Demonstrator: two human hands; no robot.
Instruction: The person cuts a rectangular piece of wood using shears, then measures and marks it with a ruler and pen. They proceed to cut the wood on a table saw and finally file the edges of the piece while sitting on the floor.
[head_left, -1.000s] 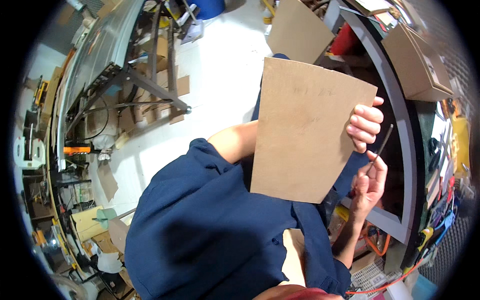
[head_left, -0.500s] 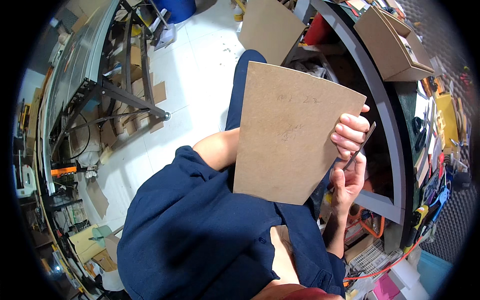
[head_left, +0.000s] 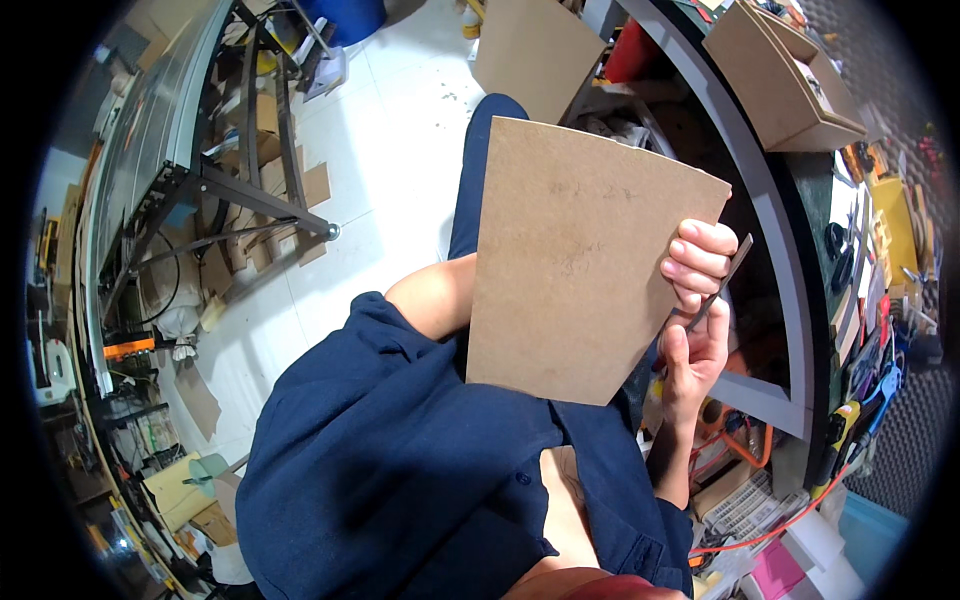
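Observation:
A flat brown fiberboard panel (head_left: 570, 260) with faint pencil marks is held up in front of my body, its lower edge against my dark blue shirt. My left hand (head_left: 698, 262) has its fingers curled over the panel's right edge; the left forearm is hidden behind the panel. Just below, my right hand (head_left: 697, 358) pinches a thin, dark, narrow strip (head_left: 738, 257) between thumb and fingers, close to the panel's right edge. Whether the strip is a file or another flat tool cannot be made out, nor whether it touches the edge.
To the right stands a grey-framed workbench (head_left: 775, 230) bearing an open brown box (head_left: 770, 85) and scattered hand tools. A larger board (head_left: 535, 65) leans beyond my knee. At left is a metal-legged table (head_left: 265, 200) with cardboard scraps beneath. An orange cable (head_left: 770, 535) runs at lower right.
The panel and both hands have shifted very slightly up in the picture. The strip's tip sits a little higher, and one fingertip behind the panel's right edge no longer shows. Both grips look the same.

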